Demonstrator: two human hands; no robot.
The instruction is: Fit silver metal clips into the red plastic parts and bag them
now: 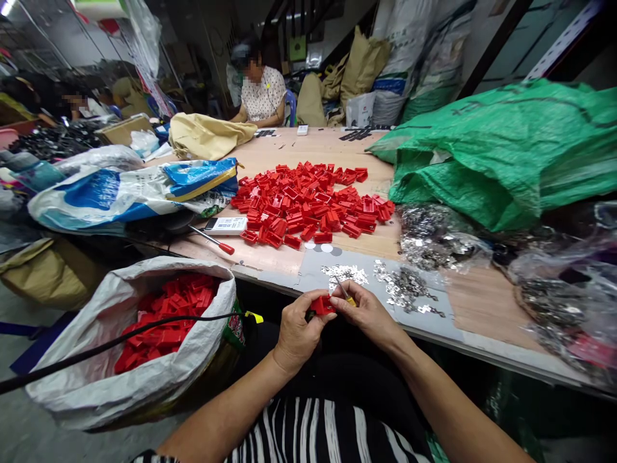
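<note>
My left hand (299, 328) is closed around a small red plastic part (322, 305), held just off the table's near edge. My right hand (366, 312) pinches a thin tool with a yellow handle (346, 296), its tip against the red part. Just beyond my hands lie small heaps of shiny metal pieces (344, 275) on a grey sheet (308, 273). A big pile of the same red parts (308, 202) covers the middle of the wooden table (477, 302).
A white sack holding red parts (168, 308) stands at my left, a black cable across it. A red-handled screwdriver (212, 240) and a white box (226, 225) lie left of the pile. Green bag (506, 148) and clear bags of metal pieces (554, 283) fill the right. A person (263, 90) sits at the far end.
</note>
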